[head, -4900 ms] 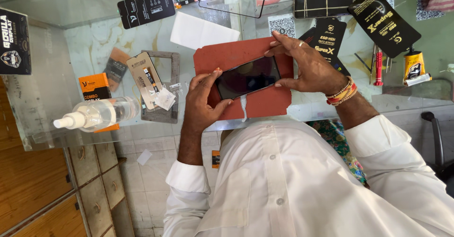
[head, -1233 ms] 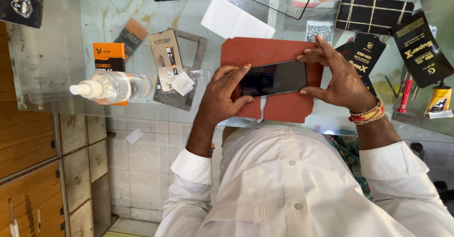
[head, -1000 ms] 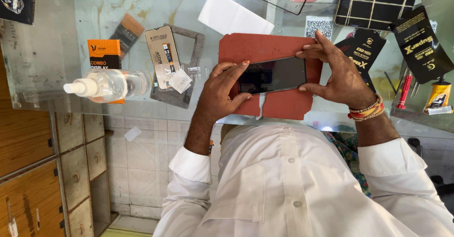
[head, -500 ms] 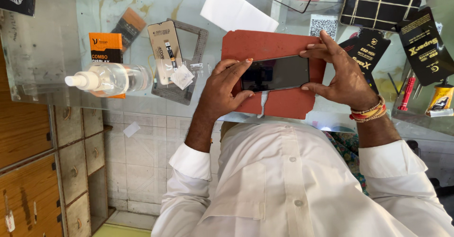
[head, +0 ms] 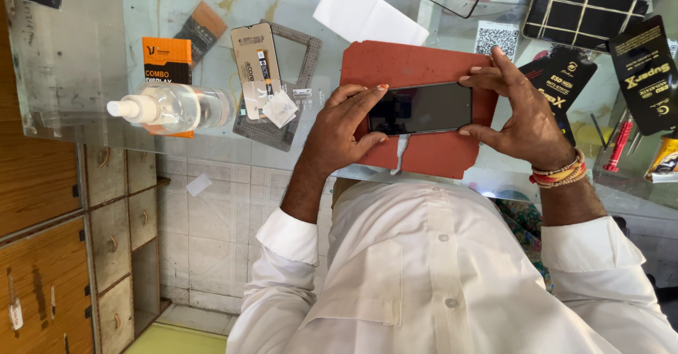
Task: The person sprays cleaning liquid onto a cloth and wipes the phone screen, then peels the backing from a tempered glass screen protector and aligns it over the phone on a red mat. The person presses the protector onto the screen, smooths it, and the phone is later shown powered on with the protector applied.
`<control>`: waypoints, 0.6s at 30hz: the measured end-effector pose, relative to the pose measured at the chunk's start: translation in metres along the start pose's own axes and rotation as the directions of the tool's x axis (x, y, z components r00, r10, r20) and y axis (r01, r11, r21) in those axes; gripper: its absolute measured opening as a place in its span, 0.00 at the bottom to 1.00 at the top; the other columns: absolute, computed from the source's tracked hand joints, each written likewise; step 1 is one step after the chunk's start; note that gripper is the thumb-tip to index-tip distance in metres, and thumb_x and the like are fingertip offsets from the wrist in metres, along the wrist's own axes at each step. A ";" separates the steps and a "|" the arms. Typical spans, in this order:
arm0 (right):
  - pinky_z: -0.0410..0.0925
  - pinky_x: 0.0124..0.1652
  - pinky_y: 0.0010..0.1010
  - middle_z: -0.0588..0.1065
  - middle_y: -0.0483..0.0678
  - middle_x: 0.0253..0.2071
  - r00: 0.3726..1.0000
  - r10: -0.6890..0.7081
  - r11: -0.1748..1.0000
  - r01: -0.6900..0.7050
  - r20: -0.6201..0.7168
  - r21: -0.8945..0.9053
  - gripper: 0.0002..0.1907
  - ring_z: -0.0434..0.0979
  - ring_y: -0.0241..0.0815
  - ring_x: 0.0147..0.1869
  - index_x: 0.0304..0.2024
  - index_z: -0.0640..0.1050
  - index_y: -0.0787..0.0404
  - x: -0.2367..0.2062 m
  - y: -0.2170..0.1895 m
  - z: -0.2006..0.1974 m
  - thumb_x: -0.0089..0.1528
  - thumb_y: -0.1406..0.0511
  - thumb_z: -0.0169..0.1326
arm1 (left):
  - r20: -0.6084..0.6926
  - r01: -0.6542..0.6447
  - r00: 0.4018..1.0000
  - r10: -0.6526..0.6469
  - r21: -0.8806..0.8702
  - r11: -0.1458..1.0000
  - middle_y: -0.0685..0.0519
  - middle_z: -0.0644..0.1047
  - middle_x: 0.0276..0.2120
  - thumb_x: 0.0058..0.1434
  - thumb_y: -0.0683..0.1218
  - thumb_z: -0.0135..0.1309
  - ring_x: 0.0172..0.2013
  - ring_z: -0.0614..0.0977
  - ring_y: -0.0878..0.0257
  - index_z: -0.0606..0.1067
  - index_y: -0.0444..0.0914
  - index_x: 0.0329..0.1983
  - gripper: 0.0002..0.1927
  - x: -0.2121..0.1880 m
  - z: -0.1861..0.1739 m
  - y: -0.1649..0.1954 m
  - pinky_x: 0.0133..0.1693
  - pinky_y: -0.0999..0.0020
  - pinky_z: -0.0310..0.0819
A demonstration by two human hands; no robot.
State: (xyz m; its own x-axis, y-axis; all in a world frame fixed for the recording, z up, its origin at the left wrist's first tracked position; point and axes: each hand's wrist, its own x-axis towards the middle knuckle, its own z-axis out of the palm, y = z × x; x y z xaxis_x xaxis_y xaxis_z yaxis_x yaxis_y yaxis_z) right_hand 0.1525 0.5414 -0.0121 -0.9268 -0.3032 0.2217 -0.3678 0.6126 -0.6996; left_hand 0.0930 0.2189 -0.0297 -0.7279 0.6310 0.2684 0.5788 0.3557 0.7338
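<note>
A black phone [head: 421, 108] with a dark screen lies flat over a red-brown mat [head: 409, 61] on the glass counter. My left hand [head: 340, 129] holds its left end, fingers on the top edge and thumb underneath. My right hand [head: 521, 111], with bangles on the wrist, grips the right end. A small white tab [head: 400, 153] hangs from the phone's near edge over the mat.
A clear spray bottle [head: 171, 107] lies on an orange box [head: 167, 59] at the left. A packaged screen part [head: 255, 68] rests on a grey metal frame [head: 300, 50]. White paper [head: 369, 16], black packages [head: 646, 72], a red tool [head: 619, 146] and wooden drawers [head: 63, 255] surround the mat.
The view has drifted a little down and left across the counter. Both hands keep the phone over the mat, and my left fingers stay on its left end.
</note>
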 end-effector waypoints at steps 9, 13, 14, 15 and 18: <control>0.66 0.71 0.46 0.77 0.56 0.60 0.999 0.032 0.998 -0.032 0.010 0.054 0.66 0.74 0.50 0.72 0.78 0.45 0.60 0.000 0.003 0.000 0.49 0.65 0.74 | 0.009 0.008 1.000 -0.008 0.001 1.000 0.50 0.76 0.63 0.50 0.48 0.73 0.61 0.75 0.51 0.68 0.37 0.69 0.44 0.001 0.001 0.001 0.62 0.58 0.71; 0.65 0.70 0.45 0.77 0.55 0.60 0.999 0.049 0.998 -0.049 0.005 0.029 0.66 0.73 0.52 0.72 0.77 0.46 0.62 0.000 0.002 -0.002 0.47 0.65 0.74 | 0.010 0.004 1.000 -0.004 0.015 1.000 0.50 0.76 0.63 0.51 0.48 0.73 0.61 0.75 0.50 0.68 0.37 0.69 0.43 0.001 0.001 0.001 0.63 0.57 0.70; 0.65 0.70 0.45 0.77 0.55 0.60 0.999 0.050 0.998 -0.050 0.004 0.031 0.66 0.72 0.52 0.72 0.77 0.46 0.62 0.001 0.002 -0.002 0.47 0.65 0.74 | 0.011 0.005 1.000 -0.006 0.017 1.000 0.50 0.76 0.63 0.51 0.48 0.73 0.61 0.75 0.51 0.68 0.37 0.69 0.43 0.001 0.002 0.001 0.63 0.58 0.70; 0.65 0.70 0.45 0.77 0.55 0.60 0.999 0.054 0.998 -0.054 0.005 0.035 0.66 0.72 0.52 0.72 0.77 0.46 0.63 0.001 0.002 -0.002 0.47 0.64 0.74 | 0.014 0.009 1.000 -0.010 0.017 1.000 0.51 0.76 0.63 0.51 0.49 0.73 0.61 0.75 0.51 0.68 0.38 0.69 0.43 0.001 0.002 0.001 0.63 0.58 0.70; 0.64 0.70 0.45 0.77 0.55 0.60 0.999 0.047 0.998 -0.047 0.001 0.029 0.65 0.72 0.52 0.72 0.77 0.46 0.63 0.001 0.002 -0.003 0.47 0.64 0.74 | 0.018 0.016 1.000 -0.016 0.026 1.000 0.51 0.76 0.63 0.51 0.49 0.73 0.61 0.75 0.51 0.68 0.38 0.69 0.43 0.002 0.002 0.000 0.63 0.58 0.70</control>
State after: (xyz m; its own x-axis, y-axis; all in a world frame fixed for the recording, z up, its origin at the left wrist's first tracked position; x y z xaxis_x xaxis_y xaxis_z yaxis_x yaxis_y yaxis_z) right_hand 0.1506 0.5446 -0.0115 -0.9430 -0.2750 0.1874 -0.3212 0.6047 -0.7288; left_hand 0.0929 0.2215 -0.0304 -0.7306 0.6373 0.2452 0.5765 0.3833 0.7216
